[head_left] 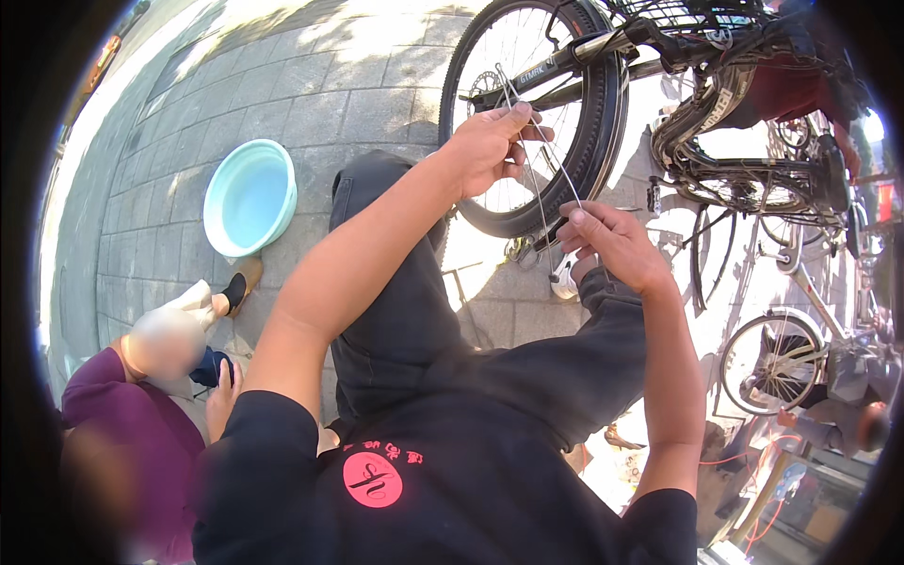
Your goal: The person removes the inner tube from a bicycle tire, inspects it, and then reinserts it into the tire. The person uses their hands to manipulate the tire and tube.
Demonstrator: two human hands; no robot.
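Observation:
My left hand (492, 155) is raised in front of a bicycle wheel (452, 99), thumb and fingers closed in a pinch. It grips two thin silvery rods that look like bicycle spokes (537, 188). They nearly meet above that hand and spread apart below it. With its fingertips my right hand (614, 243), lower and further right, pinches the lower end of one spoke. The other spoke hangs past it on the left, its dark lower end near the ground. Behind both hands stands the black bicycle (565, 89) with a thick tyre.
On the paving at left sits a light turquoise basin (215, 202). A person in purple (141, 405) is close by my left side, holding something dark blue. More parked bikes crowd the right, including one with a pale frame (815, 297). Another person (847, 424) is at lower right.

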